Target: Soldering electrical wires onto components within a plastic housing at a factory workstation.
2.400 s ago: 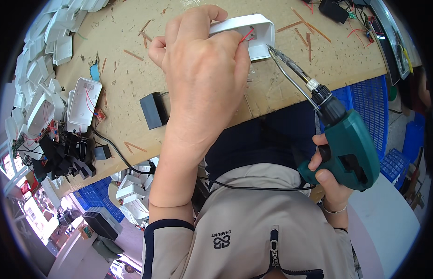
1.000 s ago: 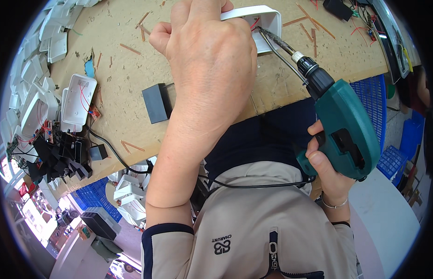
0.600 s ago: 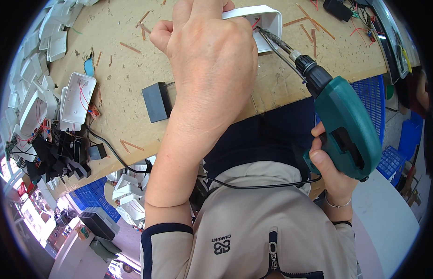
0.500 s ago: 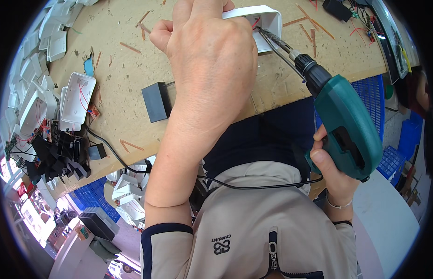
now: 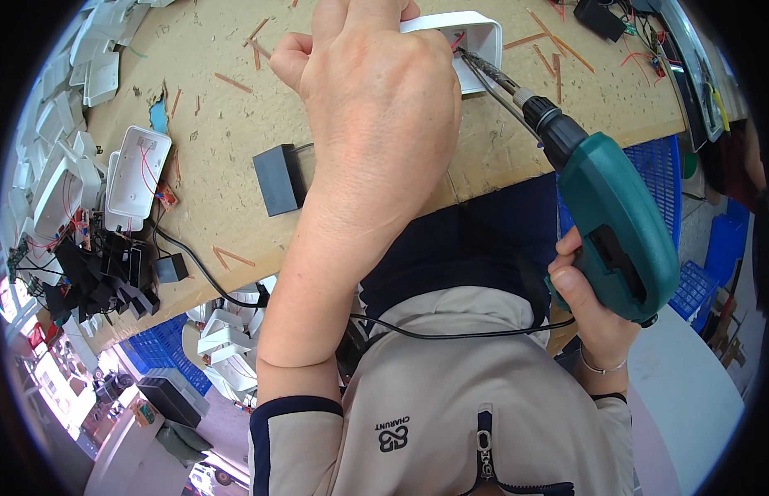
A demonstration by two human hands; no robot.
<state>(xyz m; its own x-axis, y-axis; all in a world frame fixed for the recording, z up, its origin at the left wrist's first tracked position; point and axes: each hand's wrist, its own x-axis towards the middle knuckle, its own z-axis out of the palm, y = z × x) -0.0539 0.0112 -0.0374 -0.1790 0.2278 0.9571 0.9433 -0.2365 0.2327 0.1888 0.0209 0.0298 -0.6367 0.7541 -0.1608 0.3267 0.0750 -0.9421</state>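
Note:
My right hand (image 5: 597,307) grips a green soldering gun (image 5: 620,219) by its handle. The gun's metal tip and thin feed tube reach into a white plastic housing (image 5: 481,50), touching or very near a red wire (image 5: 458,40) inside. Over the housing's left side lies my left hand (image 5: 384,112), back turned up and fingers curled at the housing's edge. Most of those fingertips are hidden, and the hand covers much of the housing. A black box-shaped part (image 5: 278,180) with a cable rests on the table beside my left wrist.
Another white housing (image 5: 138,178) with red wires lies at the left, near a heap of black boxes (image 5: 103,269) and piled white shells (image 5: 66,124). Brown strips (image 5: 233,83) litter the worn table (image 5: 227,149). The gun's black cord (image 5: 450,332) crosses my lap.
Both hands, the housing and the soldering gun stay almost in place. My left hand and the housing have shifted very slightly right.

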